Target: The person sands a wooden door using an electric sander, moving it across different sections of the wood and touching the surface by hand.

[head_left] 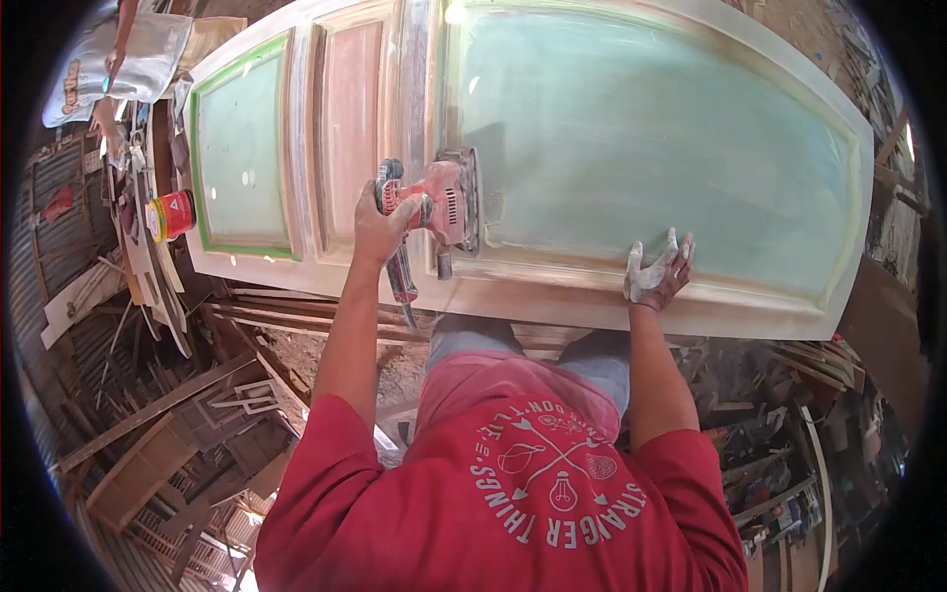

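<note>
My left hand is wrapped round the handle of a red and black power sander. The sander is tipped on its side over the wooden door, near the strip between two panels. Its dusty pad edge faces the large pale green panel; I cannot tell whether the pad touches the wood. White dust coats my right hand, which rests with fingers spread on the door's near moulding. A reddish panel and a smaller green-edged panel lie to the left.
A red and yellow can stands by the door's left end. Behind it hangs or lies a printed sack. Wooden frames and scrap timber crowd the lower left. More wood pieces are piled at the lower right.
</note>
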Tool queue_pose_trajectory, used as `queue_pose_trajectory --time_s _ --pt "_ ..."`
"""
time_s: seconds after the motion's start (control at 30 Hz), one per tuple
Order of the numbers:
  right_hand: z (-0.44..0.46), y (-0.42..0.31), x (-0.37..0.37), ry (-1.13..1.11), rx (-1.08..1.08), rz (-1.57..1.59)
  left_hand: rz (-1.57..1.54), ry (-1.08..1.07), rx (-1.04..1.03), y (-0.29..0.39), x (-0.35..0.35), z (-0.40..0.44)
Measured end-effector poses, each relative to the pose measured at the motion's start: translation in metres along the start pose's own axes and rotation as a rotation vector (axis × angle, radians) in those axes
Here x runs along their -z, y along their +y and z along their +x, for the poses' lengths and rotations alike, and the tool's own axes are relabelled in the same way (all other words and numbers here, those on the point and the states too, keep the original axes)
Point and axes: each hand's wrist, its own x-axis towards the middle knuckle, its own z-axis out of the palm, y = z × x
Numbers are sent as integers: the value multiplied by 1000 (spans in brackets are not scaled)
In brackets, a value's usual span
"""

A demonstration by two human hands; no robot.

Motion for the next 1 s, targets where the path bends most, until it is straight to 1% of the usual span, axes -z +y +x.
queue_pose_trajectory --time_s 0.2,0.4,0.5,0.7,1.0 --pt "0 2 -3 9 -1 6 0 -34 -8 11 -6 19" --pt "0 3 -4 13 9 4 55 -17 -77 13 -11 35" --pt "0 3 -2 5 11 6 55 -33 -47 30 -9 37" --pt "0 5 -3 5 24 -18 -2 4 -50 34 -12 59" --pt "-1 9 -10 15 31 -9 -36 -27 9 47 -14 102"
